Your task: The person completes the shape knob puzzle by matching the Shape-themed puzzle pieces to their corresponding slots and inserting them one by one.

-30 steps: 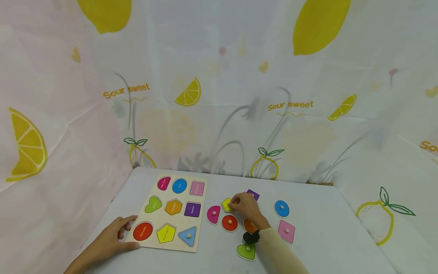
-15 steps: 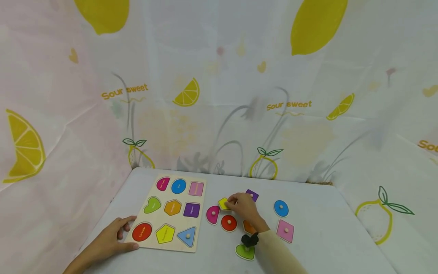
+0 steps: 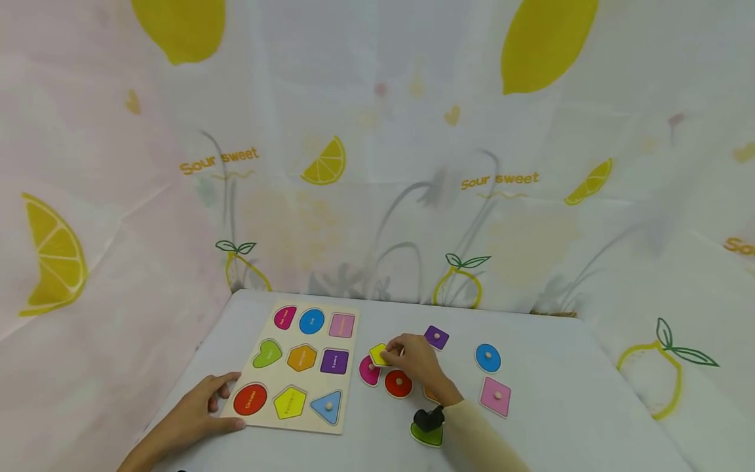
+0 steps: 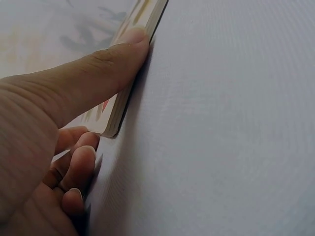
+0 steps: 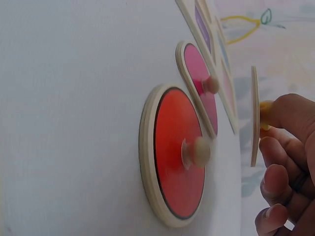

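One yellow pentagon piece point(image 3: 376, 355), raised above white tabletop point(image 3: 548, 406), knob point(image 5: 266, 112) pinched between right hand's point(image 3: 421, 360) thumb and finger; other fingers loosely curled. Piece lies left of hand in head view, no marked long axis, partly overlapping magenta half-round piece point(image 3: 369, 375). Matching pentagon recess point(image 3: 290, 402): leftward and nearer person, middle of board's point(image 3: 275, 377) near row. Knobbed blue triangle point(image 3: 326, 410) beside it, along slanting line. Narrow bare strip off board's right edge. Left hand point(image 3: 197, 410): thumb extended, touching near-left corner, nothing gripped.

I read "Sour sweet" 2 times on the backdrop point(image 3: 377, 98) and, on the puzzle board point(image 3: 277, 377), "Circular" and "Square".
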`<action>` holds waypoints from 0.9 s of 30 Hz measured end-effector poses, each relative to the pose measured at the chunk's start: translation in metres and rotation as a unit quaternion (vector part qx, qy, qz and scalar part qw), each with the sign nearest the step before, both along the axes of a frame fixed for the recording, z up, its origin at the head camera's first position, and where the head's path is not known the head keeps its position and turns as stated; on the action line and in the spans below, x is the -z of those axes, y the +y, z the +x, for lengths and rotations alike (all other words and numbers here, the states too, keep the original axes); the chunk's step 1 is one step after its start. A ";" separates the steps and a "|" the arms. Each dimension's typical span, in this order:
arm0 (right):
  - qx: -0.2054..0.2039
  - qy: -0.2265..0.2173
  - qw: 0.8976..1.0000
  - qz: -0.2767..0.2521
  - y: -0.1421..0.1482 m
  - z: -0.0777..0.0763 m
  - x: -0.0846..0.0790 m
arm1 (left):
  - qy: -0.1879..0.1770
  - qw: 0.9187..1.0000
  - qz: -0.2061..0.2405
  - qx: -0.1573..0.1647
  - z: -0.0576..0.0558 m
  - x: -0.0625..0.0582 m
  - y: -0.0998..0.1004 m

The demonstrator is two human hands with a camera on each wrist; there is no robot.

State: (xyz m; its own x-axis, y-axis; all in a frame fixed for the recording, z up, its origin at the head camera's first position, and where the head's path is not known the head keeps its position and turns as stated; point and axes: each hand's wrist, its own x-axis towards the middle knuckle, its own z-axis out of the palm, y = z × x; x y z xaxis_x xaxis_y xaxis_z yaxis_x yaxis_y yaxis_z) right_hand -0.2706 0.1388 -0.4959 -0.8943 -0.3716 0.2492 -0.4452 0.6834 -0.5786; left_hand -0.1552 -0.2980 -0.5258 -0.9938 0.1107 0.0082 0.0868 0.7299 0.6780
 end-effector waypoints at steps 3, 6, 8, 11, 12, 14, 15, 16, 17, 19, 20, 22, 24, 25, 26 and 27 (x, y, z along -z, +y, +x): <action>-0.004 -0.005 1.000 -0.007 -0.006 0.001 0.001 | -0.004 1.000 -0.005 -0.002 0.000 -0.003 -0.001; -0.004 -0.017 1.000 -0.020 -0.011 0.003 0.003 | -0.010 1.000 -0.003 -0.002 -0.001 -0.005 0.000; -0.008 -0.026 0.999 -0.029 -0.014 0.005 0.004 | -0.019 1.000 0.002 -0.006 0.000 -0.005 0.000; -0.015 -0.028 0.999 -0.035 -0.020 0.008 0.004 | -0.026 1.000 0.003 -0.009 0.000 -0.004 0.000; -0.018 -0.023 0.999 -0.034 -0.022 0.009 0.004 | -0.026 1.000 0.003 -0.009 0.000 -0.004 0.001; -0.019 -0.012 0.999 -0.025 -0.025 0.009 0.004 | -0.026 1.000 0.004 -0.012 0.000 -0.004 0.001; -0.020 -0.009 1.000 -0.021 -0.027 0.010 0.003 | -0.024 1.000 0.003 -0.010 0.001 -0.005 0.001; -0.020 -0.009 1.000 -0.018 -0.028 0.011 0.003 | -0.022 1.000 0.001 -0.010 0.001 -0.005 0.001; -0.021 -0.009 1.000 -0.015 -0.030 0.011 0.003 | -0.021 1.000 0.001 -0.010 0.000 -0.005 0.001; -0.023 -0.013 1.000 -0.012 -0.033 0.013 0.002 | -0.018 1.000 0.001 -0.009 0.000 -0.005 0.001; -0.023 -0.014 1.000 -0.011 -0.034 0.014 0.002 | -0.017 1.000 0.000 -0.008 0.000 -0.005 0.001; -0.023 -0.012 1.000 -0.011 -0.037 0.016 0.001 | -0.016 1.000 -0.001 -0.008 0.000 -0.004 0.002; -0.020 -0.007 1.000 -0.009 -0.039 0.017 0.002 | -0.017 1.000 0.000 -0.009 0.000 -0.005 0.002; -0.020 -0.003 1.000 -0.009 -0.040 0.018 0.002 | -0.020 1.000 -0.001 -0.011 0.000 -0.005 0.002; -0.018 -0.002 1.000 -0.008 -0.042 0.019 0.003 | -0.023 1.000 -0.002 -0.014 -0.001 -0.005 0.003; -0.016 -0.003 1.000 -0.008 -0.043 0.019 0.004 | -0.027 1.000 -0.001 -0.017 -0.001 -0.006 0.003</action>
